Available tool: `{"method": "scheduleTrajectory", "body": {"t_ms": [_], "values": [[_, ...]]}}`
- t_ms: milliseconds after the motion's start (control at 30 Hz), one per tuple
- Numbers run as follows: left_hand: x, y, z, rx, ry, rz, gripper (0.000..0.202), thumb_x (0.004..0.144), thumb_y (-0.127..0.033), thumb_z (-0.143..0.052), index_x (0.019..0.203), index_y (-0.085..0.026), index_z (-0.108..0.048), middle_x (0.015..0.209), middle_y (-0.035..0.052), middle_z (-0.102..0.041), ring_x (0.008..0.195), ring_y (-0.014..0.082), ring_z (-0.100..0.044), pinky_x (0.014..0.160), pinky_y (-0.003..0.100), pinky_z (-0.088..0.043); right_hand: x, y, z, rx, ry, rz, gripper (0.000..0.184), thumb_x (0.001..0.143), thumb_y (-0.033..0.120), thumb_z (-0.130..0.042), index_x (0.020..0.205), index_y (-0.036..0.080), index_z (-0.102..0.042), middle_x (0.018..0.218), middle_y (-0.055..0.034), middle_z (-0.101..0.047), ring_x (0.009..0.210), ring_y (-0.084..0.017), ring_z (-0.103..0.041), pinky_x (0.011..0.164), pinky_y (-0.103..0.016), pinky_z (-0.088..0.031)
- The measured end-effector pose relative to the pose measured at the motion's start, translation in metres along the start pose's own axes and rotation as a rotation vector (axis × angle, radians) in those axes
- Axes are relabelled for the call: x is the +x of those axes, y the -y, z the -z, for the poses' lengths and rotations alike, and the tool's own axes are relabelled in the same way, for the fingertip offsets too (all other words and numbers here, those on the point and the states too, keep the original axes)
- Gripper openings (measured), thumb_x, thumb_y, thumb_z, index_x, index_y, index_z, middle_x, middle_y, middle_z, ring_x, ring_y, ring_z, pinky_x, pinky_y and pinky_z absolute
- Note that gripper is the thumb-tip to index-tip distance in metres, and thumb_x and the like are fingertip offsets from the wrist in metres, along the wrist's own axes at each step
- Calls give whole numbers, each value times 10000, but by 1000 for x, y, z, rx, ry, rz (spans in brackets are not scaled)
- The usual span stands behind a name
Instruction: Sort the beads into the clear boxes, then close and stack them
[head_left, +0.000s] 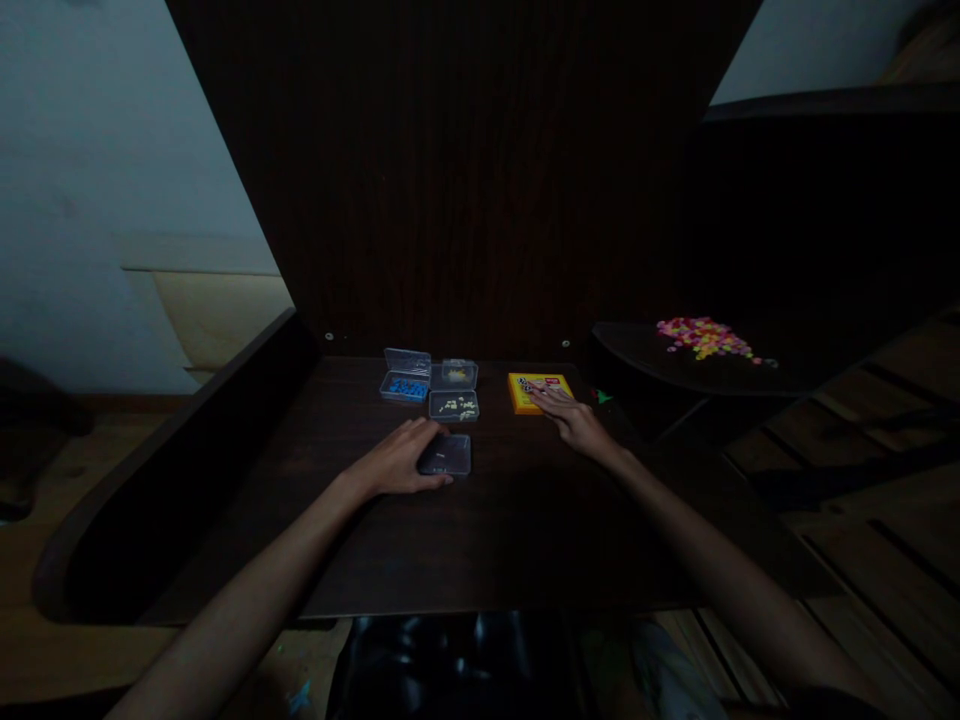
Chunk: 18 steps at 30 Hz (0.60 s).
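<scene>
My left hand (405, 458) spans the left side of a small clear plastic box (454, 455) on the desk, fingers behind it and thumb along the front. Inside that box is a tiny pale speck. Fingers stretched out, my right hand (574, 418) rests on top of a yellow box (521, 395) with printed lettering. Behind my left hand, an open clear case (407, 388) contains blue pieces. Beside it another open clear case (454, 405) has small pale yellow pieces in its tray and some in its lid area.
A heap of pink, yellow and orange bits (705, 337) lies on a dark side shelf (765, 378) at the right. Something small and green (602, 397) is right of the yellow box. The desk (450, 560) has a raised side panel (172, 470) at left and a tall back panel.
</scene>
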<state>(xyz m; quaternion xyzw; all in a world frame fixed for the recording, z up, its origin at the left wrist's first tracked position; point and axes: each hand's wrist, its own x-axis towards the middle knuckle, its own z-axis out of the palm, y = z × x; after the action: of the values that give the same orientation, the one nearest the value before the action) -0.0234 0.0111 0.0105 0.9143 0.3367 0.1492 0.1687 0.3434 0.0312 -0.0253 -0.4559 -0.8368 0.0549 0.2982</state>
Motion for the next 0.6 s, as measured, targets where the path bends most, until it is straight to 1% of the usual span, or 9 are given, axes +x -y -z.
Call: {"method": "scheduleTrajectory", "body": {"t_ms": [200,367,433,500,600], "values": [[-1,-3,1,27,-13,-4,528,746,-478,-703,1146,-198,-500,1126,91,-582,1055,294,-548,957,439,-431,11,-22,0,15,-22,-9,471,881,79,-458,1289,252,-616,1374,-25,-555,1339,-238,-453,1154,-523,-337],[-1,-5,3,30,10,3,497,737,-400,-692,1146,-198,-494,1125,80,-573,1062,284,-549,991,443,-418,16,-30,1,31,-20,-26,480,864,95,-472,1279,281,-627,1349,-4,-584,1337,-245,-456,1152,-526,-341],[-2,-6,3,7,2,17,489,743,-393,-686,1148,-199,-495,1121,77,-578,1062,281,-557,987,438,-429,18,-28,5,33,-21,-32,505,845,98,-483,1293,291,-616,1352,5,-583,1345,-251,-447,1153,-538,-332],[-2,-6,2,-37,-14,28,495,746,-395,-688,1157,-200,-495,1145,79,-581,1077,280,-564,979,428,-446,18,-21,9,32,-43,-44,543,815,109,-516,1322,290,-592,1371,1,-569,1356,-264,-436,1159,-551,-314],[-2,-6,0,-110,-55,45,565,741,-408,-704,1210,-192,-475,1224,101,-566,1129,285,-565,994,423,-459,19,4,14,46,-110,-67,580,794,170,-588,1365,263,-553,1400,-37,-551,1353,-284,-443,1163,-543,-306]]}}
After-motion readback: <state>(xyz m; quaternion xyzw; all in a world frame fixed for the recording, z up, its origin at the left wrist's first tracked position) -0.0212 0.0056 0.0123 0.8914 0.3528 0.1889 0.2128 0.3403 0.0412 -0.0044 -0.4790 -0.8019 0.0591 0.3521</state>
